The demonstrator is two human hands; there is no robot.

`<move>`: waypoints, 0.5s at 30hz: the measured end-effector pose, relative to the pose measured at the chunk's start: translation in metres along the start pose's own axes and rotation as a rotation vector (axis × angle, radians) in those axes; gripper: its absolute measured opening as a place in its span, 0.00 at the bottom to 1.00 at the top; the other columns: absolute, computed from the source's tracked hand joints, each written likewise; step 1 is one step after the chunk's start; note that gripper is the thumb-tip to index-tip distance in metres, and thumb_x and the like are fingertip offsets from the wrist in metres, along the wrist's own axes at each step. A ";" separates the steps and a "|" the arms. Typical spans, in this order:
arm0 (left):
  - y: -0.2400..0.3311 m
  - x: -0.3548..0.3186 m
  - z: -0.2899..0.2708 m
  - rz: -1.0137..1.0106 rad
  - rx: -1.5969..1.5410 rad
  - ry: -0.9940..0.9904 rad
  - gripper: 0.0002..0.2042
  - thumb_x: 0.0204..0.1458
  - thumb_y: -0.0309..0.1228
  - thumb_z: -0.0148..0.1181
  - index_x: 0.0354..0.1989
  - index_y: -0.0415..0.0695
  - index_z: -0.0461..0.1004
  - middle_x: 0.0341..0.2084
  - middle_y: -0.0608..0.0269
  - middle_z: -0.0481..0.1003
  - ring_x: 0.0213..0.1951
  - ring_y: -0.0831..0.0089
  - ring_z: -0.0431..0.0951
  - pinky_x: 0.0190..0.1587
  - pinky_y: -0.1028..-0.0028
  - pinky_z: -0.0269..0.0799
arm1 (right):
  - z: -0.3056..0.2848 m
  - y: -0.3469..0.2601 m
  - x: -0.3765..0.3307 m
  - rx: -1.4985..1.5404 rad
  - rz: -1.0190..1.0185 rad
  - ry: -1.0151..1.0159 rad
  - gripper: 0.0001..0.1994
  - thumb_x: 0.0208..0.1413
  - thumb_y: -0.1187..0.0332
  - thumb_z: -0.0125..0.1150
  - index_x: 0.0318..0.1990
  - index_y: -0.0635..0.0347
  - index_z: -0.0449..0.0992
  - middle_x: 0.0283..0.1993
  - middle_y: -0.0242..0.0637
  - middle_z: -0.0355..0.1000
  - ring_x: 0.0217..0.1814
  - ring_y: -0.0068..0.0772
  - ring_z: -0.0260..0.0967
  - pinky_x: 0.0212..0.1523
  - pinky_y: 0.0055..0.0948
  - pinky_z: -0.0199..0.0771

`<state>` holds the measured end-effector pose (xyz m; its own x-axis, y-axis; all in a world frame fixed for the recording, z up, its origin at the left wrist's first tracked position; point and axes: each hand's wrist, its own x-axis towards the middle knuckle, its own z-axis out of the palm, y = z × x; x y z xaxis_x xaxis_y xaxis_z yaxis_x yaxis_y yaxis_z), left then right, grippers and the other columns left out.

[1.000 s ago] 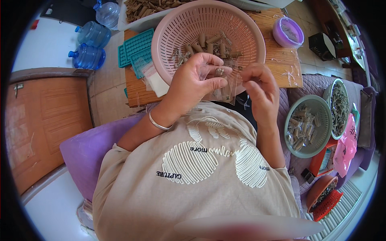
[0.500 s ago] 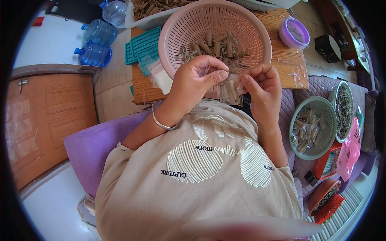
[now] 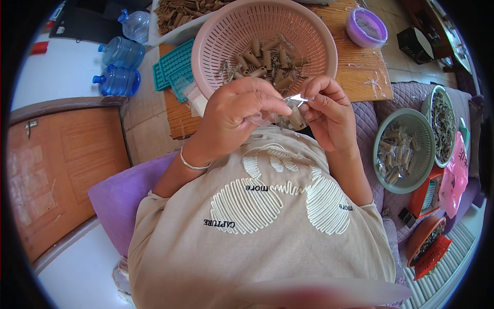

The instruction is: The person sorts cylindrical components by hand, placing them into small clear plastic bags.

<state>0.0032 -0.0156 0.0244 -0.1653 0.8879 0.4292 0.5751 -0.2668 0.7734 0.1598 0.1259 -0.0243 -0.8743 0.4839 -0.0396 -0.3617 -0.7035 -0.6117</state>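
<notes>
Between my two hands hangs a small clear plastic bag (image 3: 296,119) with a brown tube-shaped piece in it. My left hand (image 3: 246,105) is closed on one side of the bag, with the fingers bent toward the thumb. Pinching the other upper edge is my right hand (image 3: 329,105), where the film glints. Just beyond my hands stands a large pink colander (image 3: 216,36). Loose brown tubes (image 3: 267,61) lie in it, mixed with small clear and metallic-looking bits too fine to name.
Left of the colander lie teal moulded trays (image 3: 172,64) and a stack of clear bags (image 3: 194,100). A white bin of brown pieces (image 3: 180,15) stands behind. At right a green colander (image 3: 381,154) holds bagged tubes. A purple bowl (image 3: 355,33) sits on the wooden table (image 3: 360,67).
The bag has tilted and bunched up between my fingers. My left hand has turned over it, its fingers lower and closer. The whole view has shifted slightly.
</notes>
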 end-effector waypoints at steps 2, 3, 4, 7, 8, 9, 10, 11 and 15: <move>-0.003 0.001 0.000 0.013 0.019 -0.008 0.13 0.40 0.12 0.64 0.34 0.42 0.81 0.35 0.61 0.76 0.35 0.73 0.77 0.36 0.76 0.73 | 0.000 -0.006 0.000 -0.025 0.012 0.013 0.02 0.59 0.77 0.57 0.38 0.65 0.74 0.35 0.35 0.73 0.31 0.20 0.69 0.33 0.17 0.71; -0.005 0.001 0.001 0.024 0.042 -0.012 0.13 0.41 0.12 0.62 0.34 0.42 0.81 0.37 0.60 0.76 0.36 0.73 0.77 0.36 0.76 0.74 | 0.001 -0.010 -0.001 -0.029 0.008 0.020 0.02 0.59 0.77 0.57 0.38 0.65 0.74 0.35 0.35 0.73 0.31 0.20 0.69 0.33 0.17 0.71; -0.006 0.001 0.003 0.028 0.036 -0.015 0.13 0.41 0.12 0.62 0.34 0.42 0.81 0.37 0.60 0.76 0.36 0.73 0.77 0.36 0.76 0.74 | 0.001 -0.015 -0.002 -0.046 0.013 0.016 0.02 0.58 0.77 0.58 0.37 0.65 0.74 0.34 0.35 0.73 0.30 0.20 0.69 0.32 0.17 0.71; -0.012 -0.001 0.012 -0.134 -0.103 -0.027 0.10 0.46 0.12 0.59 0.33 0.40 0.80 0.40 0.59 0.77 0.37 0.73 0.78 0.37 0.77 0.73 | -0.005 -0.022 -0.005 -0.195 -0.021 0.039 0.04 0.56 0.77 0.60 0.37 0.64 0.73 0.34 0.34 0.73 0.31 0.19 0.68 0.31 0.17 0.70; -0.020 -0.002 0.016 -0.169 -0.213 -0.009 0.08 0.50 0.14 0.58 0.35 0.39 0.79 0.41 0.58 0.77 0.38 0.74 0.78 0.35 0.79 0.72 | -0.008 -0.026 -0.006 -0.322 -0.055 0.059 0.05 0.54 0.78 0.62 0.37 0.63 0.72 0.33 0.34 0.73 0.31 0.18 0.68 0.31 0.17 0.70; -0.025 -0.002 0.020 -0.203 -0.324 0.008 0.06 0.53 0.16 0.57 0.36 0.39 0.78 0.42 0.57 0.77 0.39 0.74 0.78 0.34 0.81 0.71 | -0.008 -0.034 -0.010 -0.465 -0.111 0.137 0.07 0.53 0.79 0.63 0.38 0.62 0.72 0.33 0.33 0.72 0.31 0.17 0.68 0.32 0.18 0.70; -0.025 -0.001 0.023 -0.204 -0.323 0.015 0.06 0.53 0.16 0.57 0.36 0.39 0.78 0.42 0.57 0.77 0.39 0.74 0.78 0.34 0.81 0.71 | -0.008 -0.046 -0.016 -0.606 -0.164 0.209 0.09 0.52 0.80 0.63 0.39 0.61 0.71 0.34 0.32 0.71 0.32 0.17 0.67 0.32 0.18 0.70; -0.024 0.001 0.025 -0.416 -0.701 0.110 0.06 0.55 0.18 0.57 0.38 0.39 0.77 0.43 0.57 0.77 0.40 0.74 0.78 0.33 0.82 0.70 | -0.009 -0.064 -0.024 -0.752 -0.235 0.234 0.12 0.50 0.81 0.63 0.40 0.60 0.70 0.35 0.30 0.70 0.32 0.16 0.67 0.34 0.19 0.69; -0.040 0.006 0.027 -0.661 -1.339 0.305 0.07 0.57 0.22 0.58 0.44 0.39 0.74 0.44 0.54 0.76 0.43 0.74 0.77 0.30 0.85 0.68 | -0.032 -0.146 -0.089 -1.664 -0.129 0.556 0.13 0.47 0.78 0.66 0.41 0.60 0.72 0.33 0.32 0.69 0.34 0.22 0.68 0.34 0.22 0.68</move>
<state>0.0011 0.0105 -0.0162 -0.3436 0.9164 -0.2051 -0.7647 -0.1463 0.6275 0.3005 0.2019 0.0429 -0.5365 0.8426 0.0463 0.5821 0.4092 -0.7026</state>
